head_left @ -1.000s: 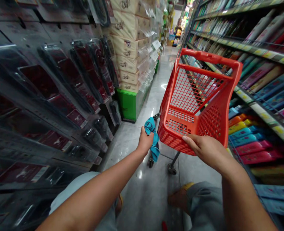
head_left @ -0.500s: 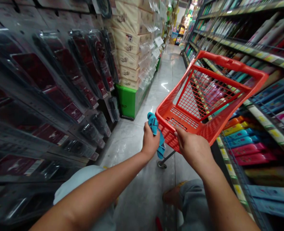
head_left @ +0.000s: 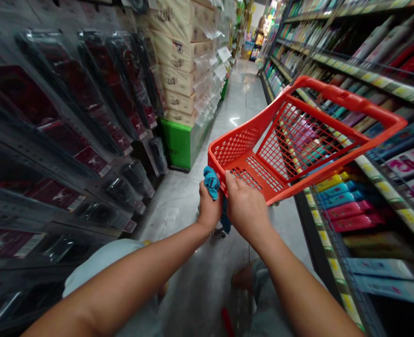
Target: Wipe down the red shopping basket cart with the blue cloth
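An empty red plastic shopping cart basket [head_left: 300, 140] stands tipped in the aisle ahead of me, its handle bar toward the right shelves. My right hand [head_left: 246, 206] grips the near rim of the basket, fingers curled over the edge. Just left of it, my left hand [head_left: 209, 208] is closed round a bunched blue cloth [head_left: 212, 181], which touches the basket's near corner and hangs down below my fist. A cart wheel [head_left: 220, 232] shows under my hands.
Shelves of boxed goods in clear packs [head_left: 69, 135] line the left. Stacked cartons sit on a green base [head_left: 178, 142] further along. On the right, shelves [head_left: 368, 154] hold colourful packets. The glossy grey floor [head_left: 235, 98] runs up the aisle. My knees show below.
The basket has tilted and swung over toward the right shelves. My right hand slid left along its rim, ending beside my left hand, which keeps the cloth.
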Action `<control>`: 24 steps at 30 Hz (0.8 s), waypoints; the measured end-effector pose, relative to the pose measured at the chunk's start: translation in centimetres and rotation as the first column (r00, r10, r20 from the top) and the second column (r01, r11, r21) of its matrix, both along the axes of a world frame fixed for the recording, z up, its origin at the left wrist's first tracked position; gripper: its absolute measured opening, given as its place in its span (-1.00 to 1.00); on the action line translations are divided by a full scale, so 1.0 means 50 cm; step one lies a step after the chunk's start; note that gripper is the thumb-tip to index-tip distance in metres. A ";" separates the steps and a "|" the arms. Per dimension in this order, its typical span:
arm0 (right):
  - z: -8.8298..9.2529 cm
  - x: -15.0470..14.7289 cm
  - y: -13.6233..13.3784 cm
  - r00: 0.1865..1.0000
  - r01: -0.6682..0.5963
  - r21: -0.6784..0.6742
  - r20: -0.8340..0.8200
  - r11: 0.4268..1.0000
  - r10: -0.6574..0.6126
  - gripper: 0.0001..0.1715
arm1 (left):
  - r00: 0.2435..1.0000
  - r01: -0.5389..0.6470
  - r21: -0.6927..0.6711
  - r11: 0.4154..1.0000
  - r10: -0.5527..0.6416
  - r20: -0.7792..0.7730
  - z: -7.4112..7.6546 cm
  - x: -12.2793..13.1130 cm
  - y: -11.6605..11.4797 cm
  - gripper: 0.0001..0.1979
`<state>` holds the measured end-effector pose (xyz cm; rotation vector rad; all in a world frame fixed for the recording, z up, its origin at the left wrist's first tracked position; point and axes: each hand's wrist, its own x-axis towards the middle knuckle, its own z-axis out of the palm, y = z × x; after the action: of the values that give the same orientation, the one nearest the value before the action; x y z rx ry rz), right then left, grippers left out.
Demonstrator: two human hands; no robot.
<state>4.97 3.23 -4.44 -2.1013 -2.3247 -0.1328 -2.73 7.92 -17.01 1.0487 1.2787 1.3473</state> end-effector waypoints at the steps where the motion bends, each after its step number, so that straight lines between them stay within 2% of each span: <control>1: 0.005 0.006 -0.003 0.997 -0.073 0.020 -0.039 0.997 0.073 -0.37 | 1.000 -0.002 -0.009 1.000 0.002 -0.004 0.002 -0.009 0.009 -0.67; 3: 0.021 0.034 -0.012 0.971 -0.201 0.072 -0.115 0.977 0.209 -0.38 | 1.000 -0.004 -0.024 1.000 0.003 -0.022 0.008 -0.031 0.035 -0.67; 4: 0.029 0.054 -0.017 0.963 -0.222 0.095 -0.136 0.971 0.233 -0.41 | 1.000 0.001 -0.027 1.000 -0.002 -0.026 0.012 -0.041 0.048 -0.65; 7: 0.045 0.109 -0.022 0.981 -0.141 0.080 -0.121 0.987 0.150 -0.56 | 0.998 0.045 -0.017 0.999 -0.045 -0.033 0.027 -0.060 0.057 -0.62; 10: 0.034 0.113 -0.008 0.990 -0.084 0.076 -0.108 0.994 0.092 -0.43 | 0.995 0.085 0.020 0.996 -0.084 -0.048 0.034 -0.057 0.009 -0.62; 13: 0.012 0.075 0.008 0.986 -0.058 0.209 -0.142 0.976 0.089 -0.44 | 0.986 0.117 0.100 0.988 -0.104 -0.129 0.028 -0.046 -0.053 -0.67; 15: 0.006 0.061 0.010 0.974 -0.094 0.239 -0.177 0.966 0.139 -0.44 | 0.980 0.129 0.128 0.983 -0.107 -0.167 0.023 -0.045 -0.065 -0.72; 18: 0.011 0.079 0.006 0.951 -0.162 0.209 -0.227 0.965 0.209 -0.52 | 0.986 0.076 0.096 0.992 -0.060 -0.155 0.022 -0.061 -0.024 -0.72; 21: 0.010 0.108 0.010 0.969 -0.074 0.240 -0.211 0.968 0.126 -0.60 | 0.990 0.051 0.088 0.995 -0.038 -0.136 0.029 -0.073 0.024 -0.70; 24: -0.009 0.101 0.027 0.973 -0.012 0.305 -0.217 0.952 0.082 -0.60 | 0.990 0.033 0.125 0.992 -0.015 -0.138 0.034 -0.066 0.020 -0.67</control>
<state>10.00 4.60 -4.91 -1.8100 -2.0698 -0.2190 -6.01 8.95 -15.32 1.2592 1.2892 1.3720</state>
